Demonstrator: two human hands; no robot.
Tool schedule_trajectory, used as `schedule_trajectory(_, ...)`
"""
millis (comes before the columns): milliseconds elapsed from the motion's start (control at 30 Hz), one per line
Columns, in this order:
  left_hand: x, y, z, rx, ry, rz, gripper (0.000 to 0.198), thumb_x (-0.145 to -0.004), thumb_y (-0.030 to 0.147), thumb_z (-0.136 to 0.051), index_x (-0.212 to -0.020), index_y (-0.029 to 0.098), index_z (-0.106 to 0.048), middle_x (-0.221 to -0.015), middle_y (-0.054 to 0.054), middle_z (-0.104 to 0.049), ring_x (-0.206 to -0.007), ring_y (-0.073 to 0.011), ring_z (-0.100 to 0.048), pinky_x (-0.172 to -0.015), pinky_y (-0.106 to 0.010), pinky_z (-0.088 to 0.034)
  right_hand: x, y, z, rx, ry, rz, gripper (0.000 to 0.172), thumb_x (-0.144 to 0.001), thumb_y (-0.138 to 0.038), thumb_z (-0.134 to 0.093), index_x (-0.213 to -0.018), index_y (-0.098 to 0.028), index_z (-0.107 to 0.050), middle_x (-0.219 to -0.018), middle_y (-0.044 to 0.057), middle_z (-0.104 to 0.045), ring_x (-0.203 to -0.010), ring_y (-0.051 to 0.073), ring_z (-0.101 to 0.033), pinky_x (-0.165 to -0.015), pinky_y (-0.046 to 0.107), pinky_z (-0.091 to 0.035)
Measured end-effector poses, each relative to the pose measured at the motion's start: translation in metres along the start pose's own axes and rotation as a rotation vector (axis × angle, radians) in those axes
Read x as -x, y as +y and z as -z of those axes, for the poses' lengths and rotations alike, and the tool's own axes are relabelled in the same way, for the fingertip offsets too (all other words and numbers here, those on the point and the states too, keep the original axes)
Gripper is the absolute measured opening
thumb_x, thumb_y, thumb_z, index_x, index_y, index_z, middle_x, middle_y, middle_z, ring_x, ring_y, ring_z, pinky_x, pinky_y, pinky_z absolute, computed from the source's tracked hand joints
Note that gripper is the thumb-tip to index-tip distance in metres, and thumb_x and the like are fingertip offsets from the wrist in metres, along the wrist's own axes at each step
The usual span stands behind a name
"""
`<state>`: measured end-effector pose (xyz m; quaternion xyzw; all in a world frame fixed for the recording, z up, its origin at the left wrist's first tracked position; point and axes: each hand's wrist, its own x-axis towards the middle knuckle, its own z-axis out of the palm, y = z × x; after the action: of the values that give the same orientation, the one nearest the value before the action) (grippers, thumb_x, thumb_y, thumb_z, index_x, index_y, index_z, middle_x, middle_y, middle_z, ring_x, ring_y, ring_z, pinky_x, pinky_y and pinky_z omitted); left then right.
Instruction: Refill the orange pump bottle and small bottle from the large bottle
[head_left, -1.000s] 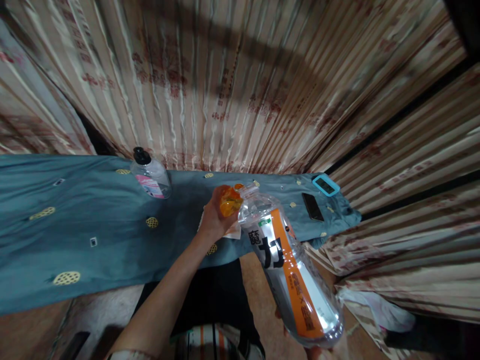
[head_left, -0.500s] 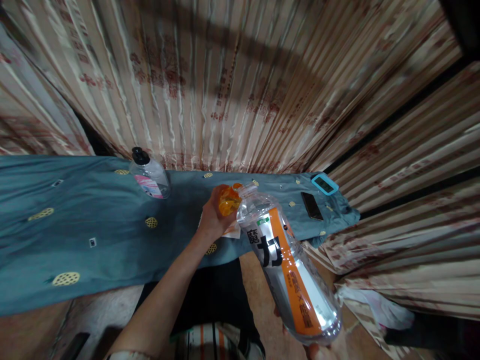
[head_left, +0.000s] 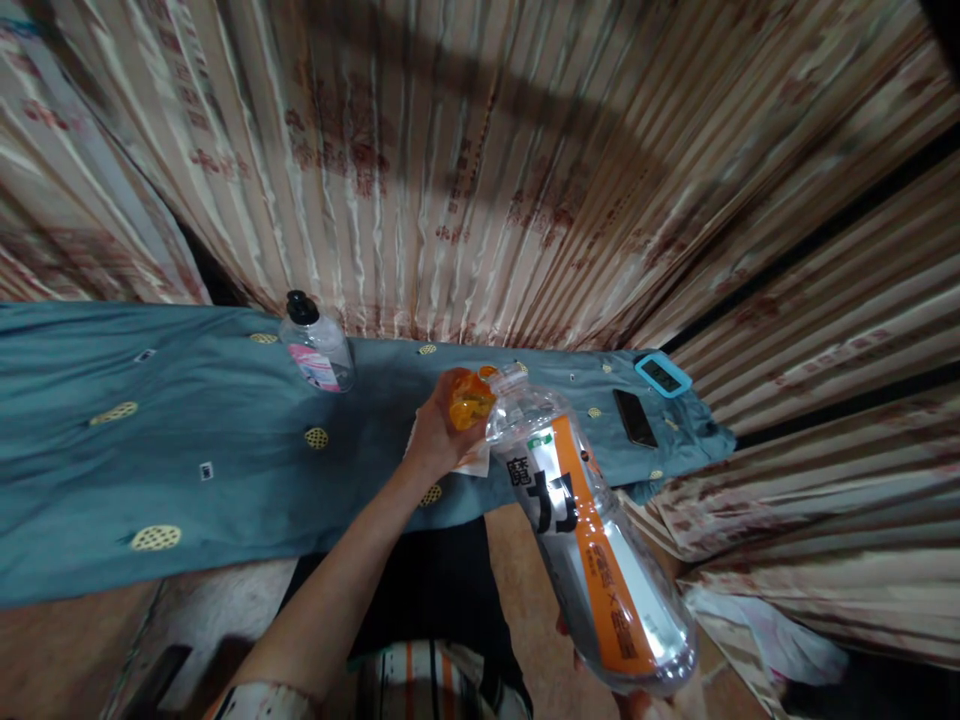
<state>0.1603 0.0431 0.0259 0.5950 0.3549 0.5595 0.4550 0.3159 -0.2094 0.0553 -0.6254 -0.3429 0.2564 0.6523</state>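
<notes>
My left hand [head_left: 436, 432] is wrapped round a small translucent orange bottle [head_left: 470, 402] above the cloth-covered surface. A large see-through plastic bottle [head_left: 592, 545] with an orange and silver label lies tilted in my right hand [head_left: 636, 704]. Only some fingers of that hand show, under the bottle's base at the lower edge. The large bottle's uncapped neck leans up and left, right beside the mouth of the orange one. Whether the two mouths touch, or any liquid runs between them, I cannot tell. A white paper [head_left: 476, 461] lies partly hidden beneath my left hand.
A pump bottle with a black top [head_left: 319, 355] stands on the blue-green pineapple-print cloth [head_left: 255, 500] to the left. At the right end are a dark phone [head_left: 635, 418] and a blue-framed digital clock [head_left: 663, 375]. Pleated curtains [head_left: 420, 180] hang close behind.
The view has shifted slightly, so everything sits a little further right. Both hands keep their hold, and the two bottles stay mouth beside mouth with about the same tilt.
</notes>
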Motion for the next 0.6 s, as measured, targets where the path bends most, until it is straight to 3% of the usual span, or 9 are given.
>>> schedule_trajectory(600, -0.0002, 0.004, 0.0006, 0.006, -0.011, -0.008, 0.054, -0.071, 0.036, -0.083, -0.116, 0.02, -0.056, -0.103, -0.007, -0.075, -0.092, -0.0249, -0.076, -0.085, -0.038, -0.061, -0.0034, 0.0049, 0.0064, 0.041, -0.011, 0.017, 0.049, -0.097, -0.048, -0.071, -0.136, -0.02, -0.061, -0.124, 0.01, -0.069, -0.103, 0.026, -0.072, -0.079, 0.043, -0.066)
